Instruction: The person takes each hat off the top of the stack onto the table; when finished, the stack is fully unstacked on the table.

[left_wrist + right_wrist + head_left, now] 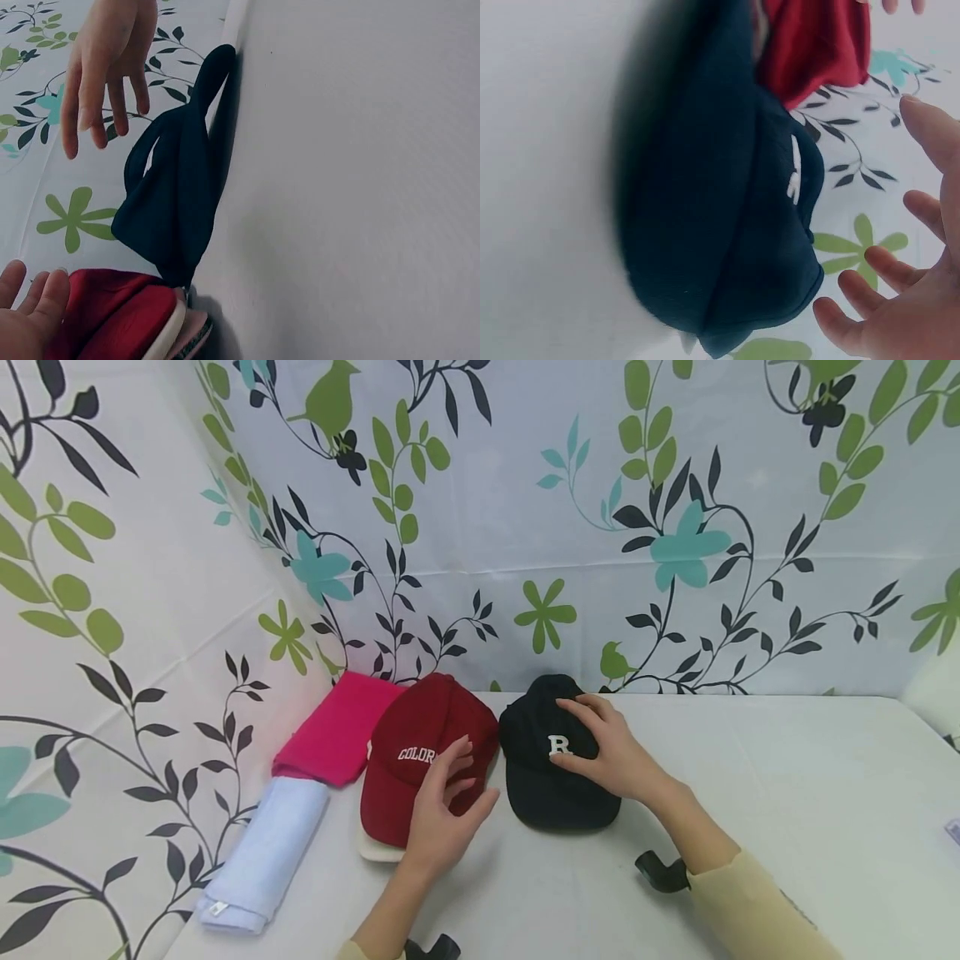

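Observation:
A dark navy cap (558, 797) with a white letter R lies on the white table, its brim toward me. Over its right side hovers my right hand (618, 752), fingers spread and thumb near the letter; in the right wrist view the fingers (866, 292) are apart from the cap (727, 195). To the left lies a dark red cap (420, 727) with white lettering, on top of a cream-brimmed one (378, 849). My left hand (442, 818) is above the red cap's right side, fingers loosely bent and holding nothing, covering part of the lettering.
Left of the caps lie a folded bright pink cloth (333, 735) and a folded pale blue cloth (266, 852). A patterned curtain (487, 527) hangs behind and to the left of the table (787, 827). A small item (953, 831) lies at the far right edge.

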A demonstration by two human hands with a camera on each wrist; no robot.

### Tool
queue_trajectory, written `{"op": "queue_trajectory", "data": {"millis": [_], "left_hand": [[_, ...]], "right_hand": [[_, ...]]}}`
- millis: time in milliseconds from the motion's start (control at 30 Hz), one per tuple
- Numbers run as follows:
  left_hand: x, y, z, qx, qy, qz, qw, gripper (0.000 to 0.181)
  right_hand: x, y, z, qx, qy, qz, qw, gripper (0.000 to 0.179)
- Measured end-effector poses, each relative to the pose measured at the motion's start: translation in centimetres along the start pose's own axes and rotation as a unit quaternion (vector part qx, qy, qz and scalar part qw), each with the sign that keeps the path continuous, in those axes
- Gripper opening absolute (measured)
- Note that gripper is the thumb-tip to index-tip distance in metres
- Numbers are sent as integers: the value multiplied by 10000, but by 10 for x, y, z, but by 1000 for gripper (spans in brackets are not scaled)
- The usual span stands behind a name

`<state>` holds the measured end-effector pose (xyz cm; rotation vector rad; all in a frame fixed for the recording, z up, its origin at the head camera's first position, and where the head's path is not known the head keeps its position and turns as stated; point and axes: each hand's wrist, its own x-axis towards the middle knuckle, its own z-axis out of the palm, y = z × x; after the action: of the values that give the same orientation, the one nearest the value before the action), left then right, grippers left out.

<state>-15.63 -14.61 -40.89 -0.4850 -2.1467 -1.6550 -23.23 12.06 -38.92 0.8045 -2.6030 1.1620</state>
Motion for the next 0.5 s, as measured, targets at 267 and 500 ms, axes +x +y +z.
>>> {"op": "queue_trajectory", "data": {"millis": [267, 500], "left_hand": [[-5, -6, -18, -75, 106, 311, 9994, 79], [-11, -9, -34, -91, 227, 586, 9980, 76]], "right_hand": [[-9, -1, 5, -351, -193, -244, 9989, 77], [-16, -1, 5, -700, -375, -423, 9959, 79]]}}
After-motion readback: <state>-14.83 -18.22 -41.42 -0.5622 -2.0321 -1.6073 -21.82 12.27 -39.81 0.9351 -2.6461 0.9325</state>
